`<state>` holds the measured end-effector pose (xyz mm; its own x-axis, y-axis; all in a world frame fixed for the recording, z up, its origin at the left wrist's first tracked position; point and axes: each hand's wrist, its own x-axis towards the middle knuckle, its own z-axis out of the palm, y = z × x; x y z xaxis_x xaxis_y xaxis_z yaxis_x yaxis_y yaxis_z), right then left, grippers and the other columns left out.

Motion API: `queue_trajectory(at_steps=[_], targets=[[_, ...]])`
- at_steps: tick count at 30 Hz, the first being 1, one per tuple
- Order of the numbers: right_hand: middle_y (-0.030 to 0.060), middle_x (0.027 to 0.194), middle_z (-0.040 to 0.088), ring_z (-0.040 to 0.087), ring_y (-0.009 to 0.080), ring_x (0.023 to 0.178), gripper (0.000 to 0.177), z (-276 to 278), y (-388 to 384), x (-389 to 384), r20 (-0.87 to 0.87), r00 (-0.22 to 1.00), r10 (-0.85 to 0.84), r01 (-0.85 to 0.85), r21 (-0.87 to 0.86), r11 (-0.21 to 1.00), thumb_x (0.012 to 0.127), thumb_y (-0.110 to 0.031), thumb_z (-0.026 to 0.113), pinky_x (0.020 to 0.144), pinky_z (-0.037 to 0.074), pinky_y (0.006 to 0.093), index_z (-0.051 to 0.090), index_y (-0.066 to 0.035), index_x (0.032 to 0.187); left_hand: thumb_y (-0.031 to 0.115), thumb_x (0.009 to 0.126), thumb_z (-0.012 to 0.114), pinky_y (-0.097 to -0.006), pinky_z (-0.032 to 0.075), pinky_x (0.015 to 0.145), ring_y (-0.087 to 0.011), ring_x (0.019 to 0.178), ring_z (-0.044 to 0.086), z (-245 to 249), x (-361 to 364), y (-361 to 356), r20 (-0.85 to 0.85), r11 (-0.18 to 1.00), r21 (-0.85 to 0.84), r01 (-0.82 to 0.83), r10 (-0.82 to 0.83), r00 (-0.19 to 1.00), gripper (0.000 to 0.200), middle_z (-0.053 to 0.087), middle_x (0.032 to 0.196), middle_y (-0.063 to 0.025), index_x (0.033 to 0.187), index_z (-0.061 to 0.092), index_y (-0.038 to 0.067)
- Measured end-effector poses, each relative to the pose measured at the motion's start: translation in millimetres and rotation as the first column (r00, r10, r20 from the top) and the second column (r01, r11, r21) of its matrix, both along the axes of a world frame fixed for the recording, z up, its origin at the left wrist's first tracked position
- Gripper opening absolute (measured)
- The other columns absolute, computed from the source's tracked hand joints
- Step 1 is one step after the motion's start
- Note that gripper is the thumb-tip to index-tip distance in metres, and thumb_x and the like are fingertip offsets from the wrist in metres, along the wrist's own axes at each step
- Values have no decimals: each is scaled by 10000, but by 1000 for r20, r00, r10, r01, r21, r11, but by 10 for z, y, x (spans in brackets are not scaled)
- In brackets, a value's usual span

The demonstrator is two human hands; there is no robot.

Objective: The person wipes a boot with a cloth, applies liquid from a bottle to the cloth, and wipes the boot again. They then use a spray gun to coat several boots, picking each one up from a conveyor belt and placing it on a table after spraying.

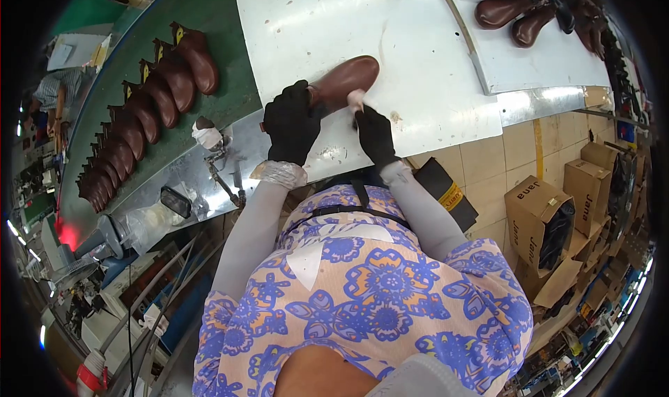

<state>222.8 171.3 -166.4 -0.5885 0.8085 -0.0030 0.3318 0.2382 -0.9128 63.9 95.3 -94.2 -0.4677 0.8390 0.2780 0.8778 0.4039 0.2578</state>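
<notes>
A brown leather shoe (345, 83) lies over the white work surface, its rounded toe pointing away to the right. My left hand (291, 122), in a black glove, is closed around the shoe's ankle end and hides that part. Beside the shoe's near side is my right hand (375, 134), also black-gloved, with its fingers closed. A small pale pink wad (356, 99), blurred, sticks out from these fingers against the shoe's side; its material is too smeared to make out.
On the green belt (233, 69) at left stands a long row of brown shoes (143, 115). More brown shoes (505, 10) sit on a white board at upper right. A white-wrapped tool (207, 136) is clamped at the table edge. Cardboard boxes (533, 219) stand on the floor at right.
</notes>
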Motion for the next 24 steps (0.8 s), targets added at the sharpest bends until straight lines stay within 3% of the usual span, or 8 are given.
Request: queue_trajectory(at_steps=[4,13,16,18,20,22,23,24], targets=[[181,1059,632,616,316,974,311,311,387,-51,-145,909,-390,408,132,903,963,-139,411,841,475,348,535,-3,1214,286,689,738,-415,488,700,-301,783,617,-56,-71,-32,66,1000,-2,25,-25,997,476,616,898,-126,1082,566,81],[185,1456,306,256,320,1371,486,-281,342,-234,-80,997,-19,46,345,937,894,50,354,1109,250,369,391,-60,1366,319,677,763,-439,491,713,-335,815,618,31,-134,-11,267,999,-28,29,-20,963,492,612,895,-129,1059,540,105],[198,1386,394,318,348,1326,459,-304,-27,-74,-19,1000,15,-10,262,965,876,38,370,1105,264,382,440,-57,1321,315,674,770,-438,491,709,-336,813,620,26,-143,-6,275,995,-99,30,-2,961,477,617,914,-123,1043,541,117],[179,1288,493,392,351,1266,397,-204,-129,100,279,943,184,-280,361,890,848,15,417,1092,281,377,506,-63,1228,335,672,758,-440,488,699,-331,802,622,-3,-131,-27,210,999,1,45,-44,977,443,624,884,-120,1011,555,134],[153,1182,572,468,326,1197,320,-50,-160,259,291,900,325,-433,516,739,814,-6,465,1061,314,365,562,-61,1114,348,661,763,-425,499,715,-329,828,629,131,-108,-24,253,999,-33,28,-19,967,461,636,906,-127,1016,575,122],[127,1120,617,551,266,1114,287,242,-143,434,158,836,526,-543,376,750,833,-19,472,991,386,344,601,-59,1086,362,651,767,-409,509,730,-328,855,636,189,-69,-48,299,998,-68,1,19,954,480,648,928,-133,1021,594,110],[110,1066,647,609,201,1014,258,-67,-1,504,12,891,455,-453,-74,889,866,-40,465,899,450,313,631,-43,1064,324,652,766,-409,509,732,-331,848,636,177,-60,-75,317,999,-38,14,-1,948,457,647,920,-135,1021,597,116],[104,1006,668,634,196,942,195,13,177,561,-4,908,419,-418,68,906,882,-41,488,832,470,294,634,0,1005,286,653,765,-409,509,735,-334,841,635,183,-68,-106,330,1000,-10,21,-17,944,436,647,912,-137,1021,599,122]])
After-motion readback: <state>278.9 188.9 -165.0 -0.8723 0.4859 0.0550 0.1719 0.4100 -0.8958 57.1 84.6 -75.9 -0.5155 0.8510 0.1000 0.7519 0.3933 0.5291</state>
